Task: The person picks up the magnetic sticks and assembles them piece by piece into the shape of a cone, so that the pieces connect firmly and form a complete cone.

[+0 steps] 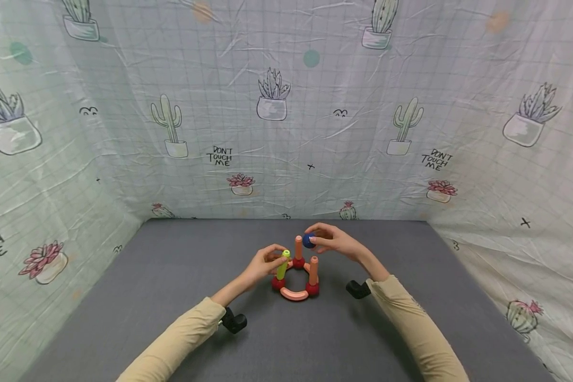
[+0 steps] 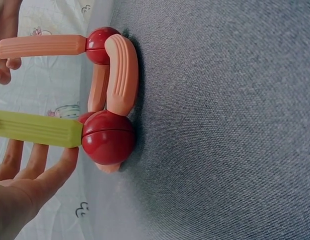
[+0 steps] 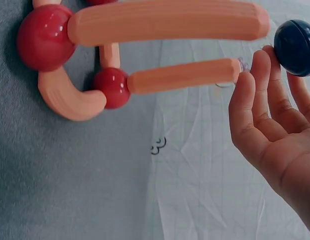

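Note:
A toy frame of red balls and ribbed rods stands on the grey table, its base a ring of curved orange pieces. Three straight rods rise from it: a yellow-green rod on the left red ball, an orange rod on the right, and another orange rod at the back. My left hand holds the yellow-green rod, thumb near its top. Between the fingers and thumb of my right hand is a dark blue ball, held beside the back rod's upper end.
The grey table extends around the frame on all sides. Behind it and at both sides hangs a light cloth printed with potted cacti. Black devices sit below both wrists, one by the left sleeve, one by the right sleeve.

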Demonstrator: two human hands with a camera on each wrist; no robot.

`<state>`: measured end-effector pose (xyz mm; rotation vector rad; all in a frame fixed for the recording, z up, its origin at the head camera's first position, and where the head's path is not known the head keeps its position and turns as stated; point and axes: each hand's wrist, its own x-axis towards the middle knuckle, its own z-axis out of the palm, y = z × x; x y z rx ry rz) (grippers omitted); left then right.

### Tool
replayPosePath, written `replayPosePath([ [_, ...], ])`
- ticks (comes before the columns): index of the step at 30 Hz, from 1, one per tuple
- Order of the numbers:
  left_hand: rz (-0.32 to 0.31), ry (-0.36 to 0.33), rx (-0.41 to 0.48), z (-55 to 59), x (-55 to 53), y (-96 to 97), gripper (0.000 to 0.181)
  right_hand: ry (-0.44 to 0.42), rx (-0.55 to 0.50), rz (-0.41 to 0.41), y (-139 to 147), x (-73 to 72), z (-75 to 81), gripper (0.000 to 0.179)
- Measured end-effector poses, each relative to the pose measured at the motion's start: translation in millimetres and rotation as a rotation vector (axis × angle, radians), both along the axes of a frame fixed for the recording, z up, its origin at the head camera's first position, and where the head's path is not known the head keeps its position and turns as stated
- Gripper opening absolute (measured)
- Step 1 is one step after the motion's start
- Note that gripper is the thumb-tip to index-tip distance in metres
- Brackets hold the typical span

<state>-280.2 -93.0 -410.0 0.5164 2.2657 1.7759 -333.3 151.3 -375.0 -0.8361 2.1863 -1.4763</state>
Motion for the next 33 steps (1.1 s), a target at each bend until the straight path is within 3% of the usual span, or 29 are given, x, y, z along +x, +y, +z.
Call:
replayPosePath([
  [9, 0.003, 0.009, 0.013, -0.1, -1.9, 1.8, 0.028, 0.007, -0.01, 0.017, -17, -1.8, -3.9, 0.038],
  [23, -0.051, 0.079, -0.005, 1.6, -2.3, 6.5, 0.027, 0.06, -0.016, 0.018, -28, -0.4, -12.5, 0.034],
  [29, -0.038, 0.078, -0.015, 2.6, -2.2, 8.5, 0.025, 0.055, -0.021, 0.022, -30, 1.2, -14.0, 0.031],
  [33, -0.021, 0.075, -0.018, -0.9, -5.2, 10.2, 0.022, 0.041, -0.032, 0.04, -32, 8.2, -6.9, 0.032],
])
